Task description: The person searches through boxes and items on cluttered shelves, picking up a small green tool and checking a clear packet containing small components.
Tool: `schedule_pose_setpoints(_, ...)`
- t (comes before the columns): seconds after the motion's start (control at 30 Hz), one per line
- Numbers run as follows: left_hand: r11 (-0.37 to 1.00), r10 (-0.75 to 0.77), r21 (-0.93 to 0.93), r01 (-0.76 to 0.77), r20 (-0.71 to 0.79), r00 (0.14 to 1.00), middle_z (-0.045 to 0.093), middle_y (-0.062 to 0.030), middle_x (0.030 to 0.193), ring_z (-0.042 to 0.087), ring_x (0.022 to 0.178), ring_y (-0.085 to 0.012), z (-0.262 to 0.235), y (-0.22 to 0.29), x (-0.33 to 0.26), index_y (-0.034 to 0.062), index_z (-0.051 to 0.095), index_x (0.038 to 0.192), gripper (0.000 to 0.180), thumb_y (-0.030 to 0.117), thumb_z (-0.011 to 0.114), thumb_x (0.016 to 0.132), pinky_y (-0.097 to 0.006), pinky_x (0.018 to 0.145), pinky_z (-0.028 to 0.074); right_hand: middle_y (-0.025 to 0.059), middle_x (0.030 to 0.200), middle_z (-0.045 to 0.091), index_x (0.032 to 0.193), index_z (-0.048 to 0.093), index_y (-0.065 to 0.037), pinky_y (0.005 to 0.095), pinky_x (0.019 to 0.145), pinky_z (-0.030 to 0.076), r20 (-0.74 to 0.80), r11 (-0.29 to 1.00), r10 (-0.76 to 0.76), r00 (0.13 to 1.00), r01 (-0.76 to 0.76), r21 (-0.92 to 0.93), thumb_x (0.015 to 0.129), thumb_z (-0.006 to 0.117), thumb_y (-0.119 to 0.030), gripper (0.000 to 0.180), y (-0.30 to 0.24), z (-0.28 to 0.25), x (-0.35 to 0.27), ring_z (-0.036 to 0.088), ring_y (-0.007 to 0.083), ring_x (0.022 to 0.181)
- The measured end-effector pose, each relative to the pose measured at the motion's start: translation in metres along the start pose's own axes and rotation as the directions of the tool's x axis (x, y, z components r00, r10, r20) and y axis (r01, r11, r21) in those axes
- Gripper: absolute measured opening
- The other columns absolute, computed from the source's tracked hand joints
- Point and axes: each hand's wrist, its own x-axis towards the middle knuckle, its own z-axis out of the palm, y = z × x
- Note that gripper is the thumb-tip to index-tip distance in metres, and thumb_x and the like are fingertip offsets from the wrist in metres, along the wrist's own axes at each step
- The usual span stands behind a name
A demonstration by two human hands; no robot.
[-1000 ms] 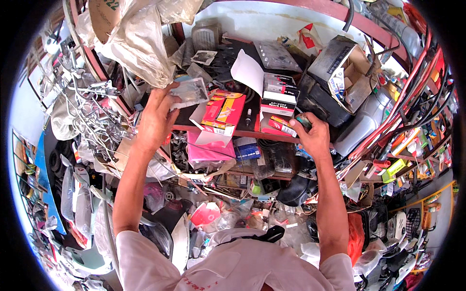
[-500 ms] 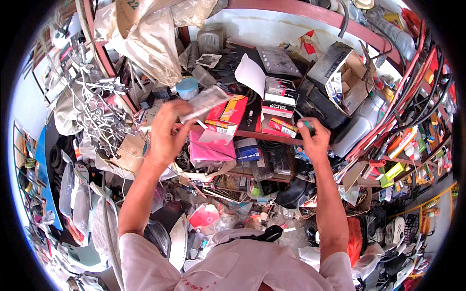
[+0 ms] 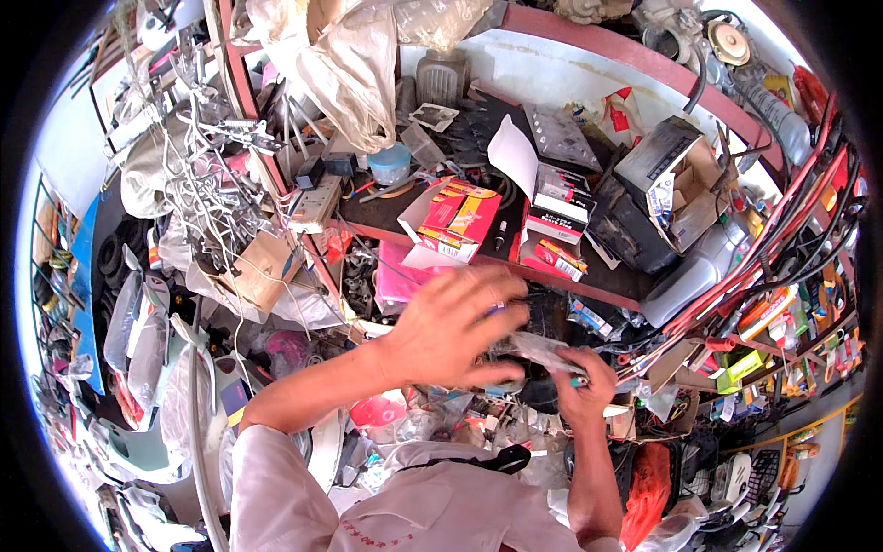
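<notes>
My left hand [image 3: 451,331] reaches across in front of my chest, its fingers spread and a little blurred, with nothing seen in its grasp. Between the two hands is a clear plastic packet [image 3: 541,351], its right end pinched by my right hand [image 3: 589,386]. A small teal-tipped thing [image 3: 578,381] also shows at the right fingers; its kind cannot be made out. Beyond the hands, on the dark red shelf [image 3: 602,291], stand an open red and yellow box [image 3: 460,219] and an open box of spark plug cartons [image 3: 563,207]. A loose spark plug [image 3: 500,235] lies between them.
A pink box [image 3: 397,276] sits below the shelf edge. Behind are a light blue round tub [image 3: 390,164] and a black case with a cardboard box [image 3: 681,175]. Red and black cables [image 3: 736,304] hang at the right; tangled metal parts and wires [image 3: 212,175] crowd the left.
The clear packet has passed from my left hand to my right, which has come down nearer my body. My left hand has moved right and its fingers have spread. The view has shifted.
</notes>
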Motion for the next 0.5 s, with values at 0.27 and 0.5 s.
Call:
schedule_pose_setpoints(0.27,0.749,-0.485,0.483,0.454,-0.068,0.872,0.051,-0.0198,0.146,0.051,0.132,-0.0416,0.028,-0.084,0.006,0.0042,0.060,0.130,0.069,0.050,0.077,0.081,-0.054,0.109,0.044,0.0075,0.084,0.073,0.102,0.075,0.004,0.0268,0.072,0.051,-0.063,0.843,0.536,0.842,-0.537,-0.010,0.082,0.082,-0.008,0.024,0.019,-0.042,-0.109,0.064,0.0106,0.076)
schedule_pose_setpoints(0.5,0.743,-0.620,0.332,0.581,0.014,0.785,0.059,-0.0186,0.134,0.059,0.121,-0.0415,0.021,-0.101,0.004,0.0071,0.059,0.124,0.056,0.029,0.080,0.076,-0.049,0.102,0.050,0.0041,0.079,0.068,0.102,0.073,0.000,0.0301,0.068,0.049,-0.131,0.552,0.827,0.546,-0.834,0.009,0.085,0.081,-0.017,0.026,0.070,-0.078,-0.257,0.056,0.0116,0.070)
